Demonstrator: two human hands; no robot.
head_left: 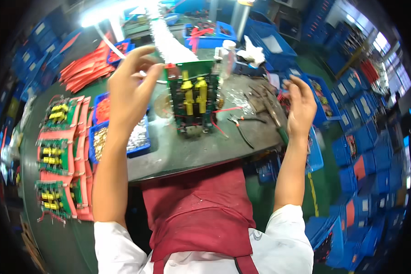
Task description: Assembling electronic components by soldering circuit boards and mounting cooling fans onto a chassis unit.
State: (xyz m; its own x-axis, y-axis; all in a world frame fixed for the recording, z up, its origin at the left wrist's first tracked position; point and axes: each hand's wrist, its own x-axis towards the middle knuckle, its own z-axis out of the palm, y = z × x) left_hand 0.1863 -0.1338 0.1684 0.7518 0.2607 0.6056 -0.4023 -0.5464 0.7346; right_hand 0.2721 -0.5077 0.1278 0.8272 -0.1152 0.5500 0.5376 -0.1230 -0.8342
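Pliers (235,120) lie right of the circuit board (194,98), bins (139,150) of parts left of it

The left hand (131,80) is half-curled, its thumb (151,80) spread apart. Well to its right, the right hand (301,106) curls loosely, a bare forearm (291,169) below each.

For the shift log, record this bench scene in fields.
Left hand: raised beside the upright circuit board; contact unclear
Right hand: raised near the green-handled tool; grip unclear
Board face: yellow components toward the person
Cutters: on the workbench, handles spread
Far left: circuit boards on red sheets
Blue bins: gold-coloured and silvery pieces
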